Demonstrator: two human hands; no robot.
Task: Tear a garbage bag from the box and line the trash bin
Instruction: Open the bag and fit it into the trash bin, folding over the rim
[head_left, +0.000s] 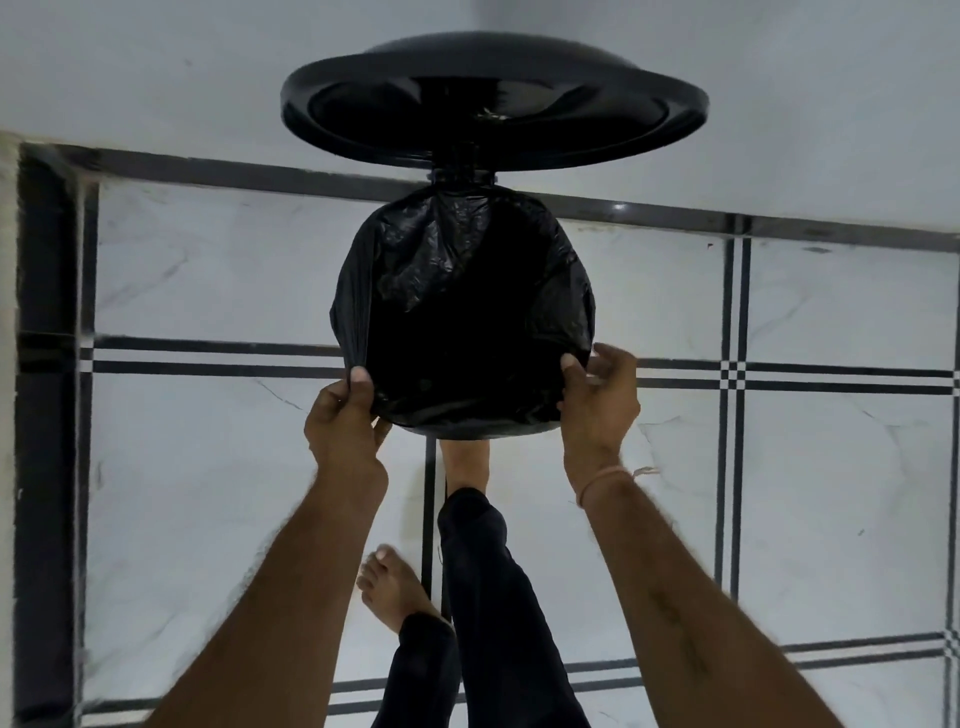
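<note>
Fingers (359, 382) of my left hand (345, 421) and right hand (597, 405) pinch garbage bag (467, 312) hem to stretch it over trash bin (470, 430) rim; foot (462, 462) likely props lid (493, 98).

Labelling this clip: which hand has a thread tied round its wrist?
The right hand, gripping the garbage bag; the left hand has a bare wrist.

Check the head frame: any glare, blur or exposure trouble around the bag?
Head view: dim, flat light; the bag crushes to solid black inside, creases showing only near its top; faint sheen on the lid; small glare spot on the dark wall strip; wide angle bows the floor lines; left hand and right hand fairly sharp.
</note>
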